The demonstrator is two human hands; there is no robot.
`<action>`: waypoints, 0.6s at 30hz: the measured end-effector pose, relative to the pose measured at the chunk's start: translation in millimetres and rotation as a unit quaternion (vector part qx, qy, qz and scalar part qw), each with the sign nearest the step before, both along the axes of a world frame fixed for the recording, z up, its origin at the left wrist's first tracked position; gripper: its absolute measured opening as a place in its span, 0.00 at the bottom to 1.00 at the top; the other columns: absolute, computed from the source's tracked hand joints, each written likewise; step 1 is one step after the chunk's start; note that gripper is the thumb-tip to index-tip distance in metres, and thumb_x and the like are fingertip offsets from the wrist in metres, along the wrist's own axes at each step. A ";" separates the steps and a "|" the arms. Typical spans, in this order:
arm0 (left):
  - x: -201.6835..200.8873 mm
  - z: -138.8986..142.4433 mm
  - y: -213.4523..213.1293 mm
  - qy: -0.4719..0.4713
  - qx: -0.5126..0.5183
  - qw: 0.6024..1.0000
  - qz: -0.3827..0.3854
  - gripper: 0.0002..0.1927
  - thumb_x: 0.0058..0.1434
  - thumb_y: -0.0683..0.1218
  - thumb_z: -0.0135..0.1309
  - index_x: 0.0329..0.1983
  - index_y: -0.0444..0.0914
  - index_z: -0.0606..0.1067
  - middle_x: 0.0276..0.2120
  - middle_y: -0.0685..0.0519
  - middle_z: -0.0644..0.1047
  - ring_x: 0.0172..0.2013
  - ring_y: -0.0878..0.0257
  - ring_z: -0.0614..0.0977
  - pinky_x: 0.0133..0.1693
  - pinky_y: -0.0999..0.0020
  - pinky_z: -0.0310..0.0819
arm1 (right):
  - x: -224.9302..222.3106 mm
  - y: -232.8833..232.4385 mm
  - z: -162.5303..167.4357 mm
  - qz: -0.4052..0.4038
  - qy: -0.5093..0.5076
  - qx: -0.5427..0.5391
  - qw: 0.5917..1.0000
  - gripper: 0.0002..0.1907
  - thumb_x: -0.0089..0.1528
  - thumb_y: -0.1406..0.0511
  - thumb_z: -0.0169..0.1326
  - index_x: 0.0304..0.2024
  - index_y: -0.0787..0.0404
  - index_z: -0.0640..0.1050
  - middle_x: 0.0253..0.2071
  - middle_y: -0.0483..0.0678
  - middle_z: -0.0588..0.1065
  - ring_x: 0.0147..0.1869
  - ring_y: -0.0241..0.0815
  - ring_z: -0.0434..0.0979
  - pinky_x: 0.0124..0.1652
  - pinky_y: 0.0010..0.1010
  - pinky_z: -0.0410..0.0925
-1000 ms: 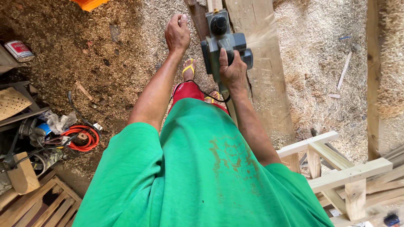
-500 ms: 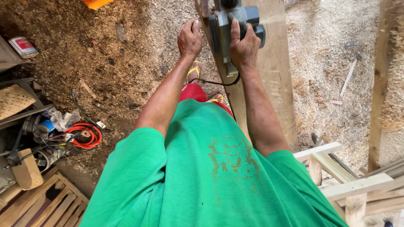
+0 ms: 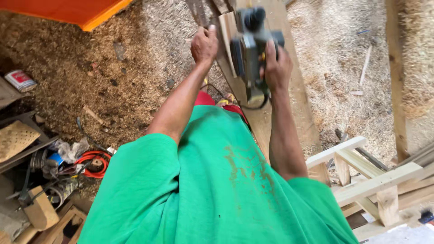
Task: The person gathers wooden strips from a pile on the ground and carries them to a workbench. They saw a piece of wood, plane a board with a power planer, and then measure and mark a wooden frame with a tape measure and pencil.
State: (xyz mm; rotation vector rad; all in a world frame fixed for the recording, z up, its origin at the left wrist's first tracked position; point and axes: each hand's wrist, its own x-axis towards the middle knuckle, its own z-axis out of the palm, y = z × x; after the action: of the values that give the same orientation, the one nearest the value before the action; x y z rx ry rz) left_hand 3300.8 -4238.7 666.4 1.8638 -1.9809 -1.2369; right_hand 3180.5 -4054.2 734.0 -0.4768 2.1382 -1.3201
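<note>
A dark grey electric hand planer (image 3: 251, 43) sits on a long wooden plank (image 3: 296, 90) that runs away from me. My right hand (image 3: 276, 68) grips the planer's rear handle. My left hand (image 3: 204, 44) rests on the plank's left edge beside the tool, fingers curled over the wood. A black cord (image 3: 253, 106) loops off the planer's back toward my green shirt.
Sawdust covers the ground on both sides. A pale wooden frame (image 3: 361, 176) stands at the right. Orange hose (image 3: 92, 162), tools and scrap lie at the left, with a red can (image 3: 19, 80) and an orange panel (image 3: 68, 11) farther off.
The planer and my right hand have slid along the plank while the view tilted down. My left hand stays on the plank's edge beside the tool.
</note>
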 end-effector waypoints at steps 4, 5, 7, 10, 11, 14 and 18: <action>-36.2 15.8 48.7 -0.077 0.026 0.995 -0.061 0.53 0.40 0.73 0.71 0.56 0.38 0.61 0.49 0.39 0.71 0.46 0.41 0.78 0.40 0.46 0.74 | 15.5 70.8 18.1 -0.048 -0.040 0.038 0.997 0.25 0.72 0.49 0.48 0.33 0.63 0.76 0.24 0.44 0.74 0.18 0.32 0.71 0.18 0.26 0.63; -41.5 19.1 57.5 -0.094 0.048 0.993 -0.055 0.55 0.40 0.69 0.72 0.60 0.39 0.56 0.51 0.38 0.68 0.47 0.41 0.77 0.42 0.47 0.75 | 17.9 84.7 18.4 -0.057 -0.025 0.057 0.996 0.26 0.71 0.49 0.49 0.32 0.63 0.76 0.23 0.44 0.74 0.18 0.32 0.72 0.18 0.26 0.63; -50.7 23.0 69.3 -0.129 0.083 0.987 -0.044 0.63 0.39 0.62 0.74 0.68 0.41 0.46 0.54 0.36 0.64 0.48 0.42 0.76 0.45 0.50 0.77 | 19.7 108.1 15.1 -0.078 0.003 0.087 0.993 0.28 0.71 0.48 0.51 0.28 0.64 0.76 0.22 0.45 0.74 0.19 0.33 0.73 0.18 0.26 0.64; -49.0 19.7 78.3 -0.105 0.108 0.988 -0.026 0.51 0.40 0.54 0.70 0.63 0.41 0.54 0.48 0.41 0.71 0.43 0.50 0.81 0.39 0.56 0.81 | 20.1 139.4 9.4 -0.057 0.068 0.122 0.989 0.26 0.68 0.46 0.52 0.31 0.60 0.79 0.22 0.44 0.77 0.19 0.32 0.76 0.20 0.26 0.69; -46.0 17.6 80.4 -0.080 0.108 0.990 -0.038 0.45 0.45 0.54 0.66 0.62 0.39 0.57 0.47 0.41 0.74 0.42 0.51 0.83 0.40 0.55 0.84 | 19.6 146.8 8.6 -0.053 0.078 0.133 0.987 0.27 0.68 0.46 0.52 0.30 0.60 0.79 0.21 0.45 0.77 0.21 0.34 0.77 0.23 0.28 0.70; -27.7 12.1 88.8 -0.014 0.076 0.995 -0.063 0.30 0.54 0.52 0.61 0.56 0.35 0.67 0.41 0.40 0.81 0.38 0.51 0.86 0.40 0.55 0.86 | 21.1 158.1 10.6 -0.024 0.123 0.146 0.981 0.27 0.68 0.45 0.52 0.30 0.62 0.80 0.23 0.49 0.78 0.26 0.42 0.81 0.30 0.34 0.71; -12.2 15.4 94.0 -0.010 -0.021 0.998 -0.066 0.22 0.51 0.52 0.66 0.41 0.33 0.77 0.34 0.38 0.81 0.36 0.48 0.84 0.40 0.53 0.80 | 30.6 152.9 21.0 0.029 0.178 0.133 0.975 0.26 0.69 0.47 0.54 0.34 0.65 0.78 0.29 0.56 0.79 0.34 0.54 0.81 0.36 0.42 0.70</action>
State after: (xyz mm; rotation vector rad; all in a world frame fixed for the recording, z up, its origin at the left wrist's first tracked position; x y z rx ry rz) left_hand 3288.6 -4144.8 681.8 1.7565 -2.1544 -1.2048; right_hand 3211.0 -3901.3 755.0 -0.6991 2.5274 -0.9495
